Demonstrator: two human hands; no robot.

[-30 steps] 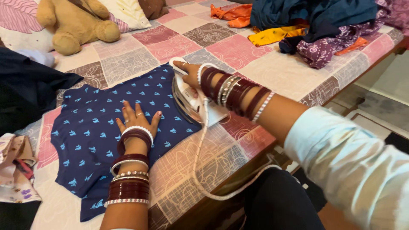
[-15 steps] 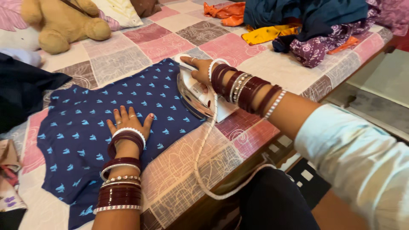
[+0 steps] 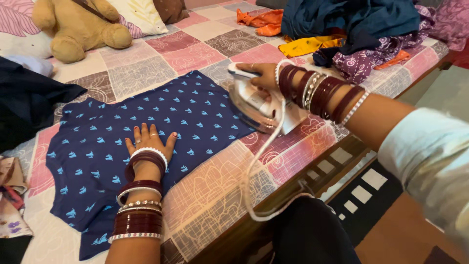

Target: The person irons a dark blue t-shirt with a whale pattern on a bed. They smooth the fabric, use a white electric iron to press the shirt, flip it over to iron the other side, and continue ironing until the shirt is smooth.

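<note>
The white electric iron (image 3: 259,103) sits at the right edge of the navy garment (image 3: 141,146) with its small light-blue print, soleplate tipped a little so the shiny rim shows, half over the cloth and half over the pink patchwork bedsheet (image 3: 205,190). It looks a solid, fairly heavy thing with a hot metal underside, so the only sensible place to take it is the handle along the top, and that is just where the right hand (image 3: 262,74) has it, fingers wrapped around the grip, wrist stacked with maroon and white bangles. Its white cord (image 3: 254,166) loops off the back, down over the bed's edge and toward the person's dark-clad lap. The garment is soft, thin and limp (the sort that slides and bunches under an iron), lying spread flat on the sheet. The left hand (image 3: 148,144) rests open on it, palm down and fingers spread, holding nothing, only pressing the cloth flat, well to the left of the iron with a stretch of printed fabric between them. Farther off, a tan teddy bear (image 3: 80,27) lies near the pillows at the top left, and a heap of clothes (image 3: 351,29), dark blue, orange, yellow and purple, is piled at the far right corner of the bed.
</note>
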